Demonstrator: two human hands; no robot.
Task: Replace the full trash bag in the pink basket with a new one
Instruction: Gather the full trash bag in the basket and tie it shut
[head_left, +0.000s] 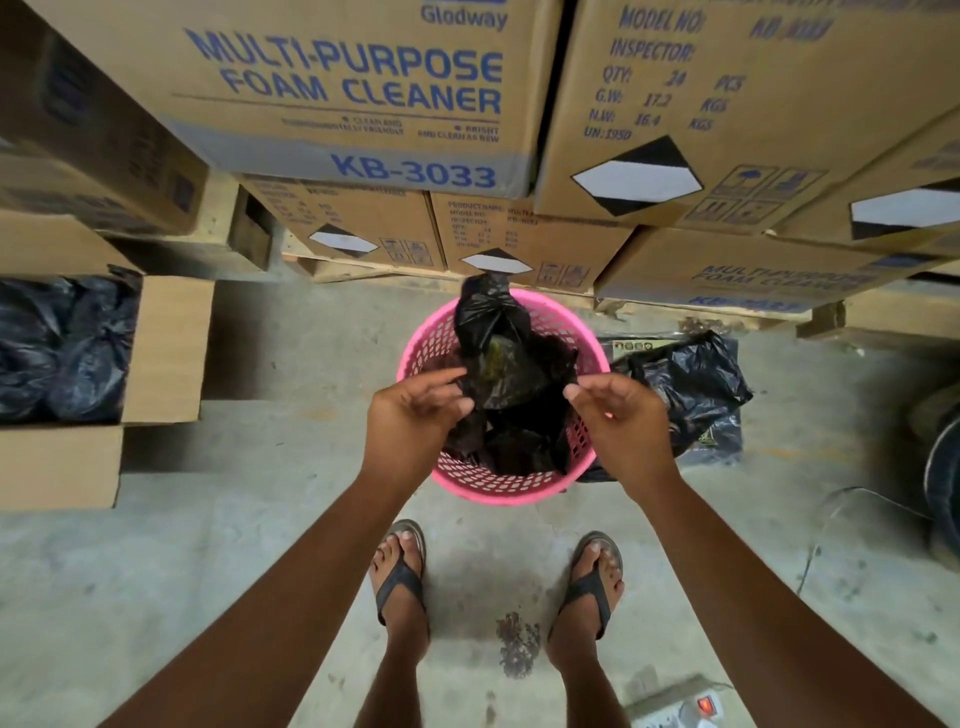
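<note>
Left hand (415, 415) and right hand (621, 415) each pinched the black trash bag (511, 374) above the pink basket (498, 486); loose black bag (691, 384) just beside basket.

The basket (470, 483) interior is hidden under the black bag (511, 374), and the left hand (415, 415) and right hand (621, 423) cover parts of the rim; whether the fingertips actually pinch the plastic is unclear. The open box (166, 348) at left and the stacked cartons (363, 93) run off the frame edges. Small print on the lower cartons is unreadable, and a dark round object (943, 467) at the right edge is too cropped to identify.
</note>
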